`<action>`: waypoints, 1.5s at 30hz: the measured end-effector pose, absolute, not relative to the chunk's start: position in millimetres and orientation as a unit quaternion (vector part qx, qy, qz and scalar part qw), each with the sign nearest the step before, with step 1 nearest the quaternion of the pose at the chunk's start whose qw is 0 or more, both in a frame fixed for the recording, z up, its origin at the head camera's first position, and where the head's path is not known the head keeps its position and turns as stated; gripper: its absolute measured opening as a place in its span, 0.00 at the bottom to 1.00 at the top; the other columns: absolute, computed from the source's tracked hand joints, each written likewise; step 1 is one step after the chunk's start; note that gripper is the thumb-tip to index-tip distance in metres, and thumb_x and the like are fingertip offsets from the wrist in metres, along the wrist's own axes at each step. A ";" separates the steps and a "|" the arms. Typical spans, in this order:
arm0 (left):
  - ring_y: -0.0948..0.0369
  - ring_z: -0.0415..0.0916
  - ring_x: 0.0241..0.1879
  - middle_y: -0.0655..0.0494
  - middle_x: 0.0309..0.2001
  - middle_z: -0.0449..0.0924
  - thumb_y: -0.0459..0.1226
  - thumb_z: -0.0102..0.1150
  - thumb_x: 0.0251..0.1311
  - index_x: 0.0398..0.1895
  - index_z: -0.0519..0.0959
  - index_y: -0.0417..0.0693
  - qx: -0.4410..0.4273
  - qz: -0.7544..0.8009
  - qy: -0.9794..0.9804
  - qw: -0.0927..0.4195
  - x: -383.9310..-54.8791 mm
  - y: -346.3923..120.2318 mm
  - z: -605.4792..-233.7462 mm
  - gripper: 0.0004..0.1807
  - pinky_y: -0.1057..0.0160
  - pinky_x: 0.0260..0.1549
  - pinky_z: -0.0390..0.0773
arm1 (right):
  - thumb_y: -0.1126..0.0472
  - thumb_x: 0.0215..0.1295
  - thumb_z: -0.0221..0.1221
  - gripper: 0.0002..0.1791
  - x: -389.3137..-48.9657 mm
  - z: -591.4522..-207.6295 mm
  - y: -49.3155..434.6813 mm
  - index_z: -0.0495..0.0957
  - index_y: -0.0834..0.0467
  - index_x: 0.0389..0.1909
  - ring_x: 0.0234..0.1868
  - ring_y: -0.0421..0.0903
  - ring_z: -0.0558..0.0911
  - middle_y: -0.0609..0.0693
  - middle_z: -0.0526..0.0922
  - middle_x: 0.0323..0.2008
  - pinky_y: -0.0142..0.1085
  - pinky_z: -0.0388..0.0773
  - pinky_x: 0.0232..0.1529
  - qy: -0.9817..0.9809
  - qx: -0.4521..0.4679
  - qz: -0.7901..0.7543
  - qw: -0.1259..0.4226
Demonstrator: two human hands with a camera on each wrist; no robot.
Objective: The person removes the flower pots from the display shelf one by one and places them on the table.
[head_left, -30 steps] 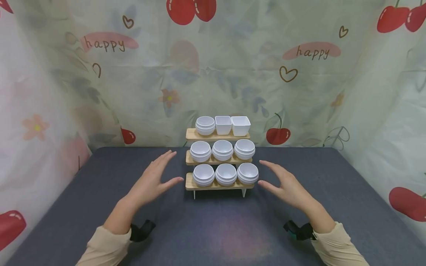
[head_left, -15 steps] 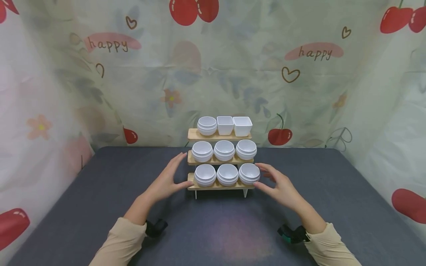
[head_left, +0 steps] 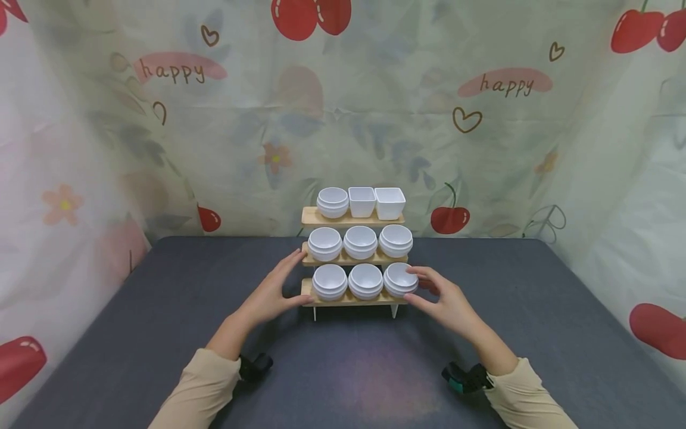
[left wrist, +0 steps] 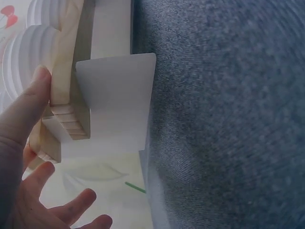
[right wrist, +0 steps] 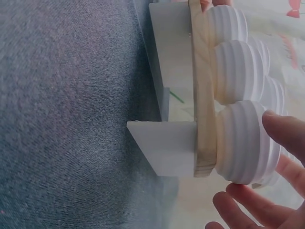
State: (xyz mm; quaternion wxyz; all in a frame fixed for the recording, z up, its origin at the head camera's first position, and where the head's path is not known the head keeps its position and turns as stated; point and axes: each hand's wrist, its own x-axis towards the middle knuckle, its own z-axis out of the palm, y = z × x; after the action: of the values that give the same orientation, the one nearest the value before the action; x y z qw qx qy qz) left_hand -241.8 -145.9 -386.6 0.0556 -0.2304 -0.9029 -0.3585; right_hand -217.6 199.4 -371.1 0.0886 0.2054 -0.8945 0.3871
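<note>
A three-tier wooden stand on white supports carries small white bowls in rows. My left hand holds the stand's left side: the thumb lies at the lower board's front corner, the index finger reaches the middle board's end, and the other fingers spread loosely. At the lower right, my right hand pinches the ribbed round bowl at the end of the bottom row. In the right wrist view its thumb is at the rim and a fingertip at the side. This bowl still overlaps the board.
Two more round bowls share the bottom tier, with three on the middle. A round bowl and two square ones stand on top. The dark cloth-covered table extends to a printed curtain.
Both hands have moved inward to the stand. The left thumb and index finger have come onto its left side, and the right fingers have closed around the bottom-right bowl.
</note>
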 end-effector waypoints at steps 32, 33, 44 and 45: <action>0.48 0.48 0.73 0.46 0.74 0.47 0.44 0.70 0.48 0.73 0.50 0.52 -0.220 -0.362 -0.905 0.039 -241.0 -145.4 -383.8 0.51 0.42 0.67 0.56 | 0.60 0.53 0.67 0.18 -217.0 -363.7 201.0 0.77 0.57 0.44 0.47 0.53 0.81 0.56 0.82 0.44 0.49 0.77 0.53 -0.893 0.181 0.399 0.106; 0.48 0.48 0.73 0.47 0.74 0.47 0.45 0.70 0.48 0.73 0.50 0.52 -0.220 -0.363 -0.904 0.040 -240.9 -145.4 -384.1 0.51 0.42 0.67 0.56 | 0.60 0.53 0.67 0.18 -215.9 -362.6 201.2 0.77 0.57 0.44 0.47 0.52 0.81 0.55 0.82 0.44 0.49 0.77 0.53 -0.894 0.181 0.397 0.106; 0.47 0.48 0.73 0.46 0.74 0.48 0.44 0.70 0.48 0.73 0.50 0.52 -0.224 -0.365 -0.903 0.044 -240.9 -145.5 -385.9 0.51 0.42 0.67 0.56 | 0.59 0.52 0.68 0.18 -208.6 -355.7 201.5 0.77 0.56 0.45 0.46 0.51 0.80 0.54 0.82 0.45 0.48 0.77 0.53 -0.892 0.186 0.398 0.105; 0.47 0.48 0.73 0.46 0.74 0.47 0.44 0.70 0.48 0.73 0.50 0.52 -0.223 -0.365 -0.903 0.044 -241.0 -145.6 -386.0 0.51 0.42 0.67 0.56 | 0.58 0.52 0.68 0.18 -207.9 -355.2 201.5 0.78 0.56 0.45 0.46 0.51 0.80 0.53 0.82 0.44 0.48 0.77 0.53 -0.892 0.186 0.398 0.106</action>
State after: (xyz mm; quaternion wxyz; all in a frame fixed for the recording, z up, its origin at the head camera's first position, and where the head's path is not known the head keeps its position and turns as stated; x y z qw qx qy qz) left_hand -241.0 -145.6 -386.0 0.0437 -0.2234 -0.9028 -0.3649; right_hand -207.9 201.5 -355.2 0.1058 0.1863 -0.8918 0.3984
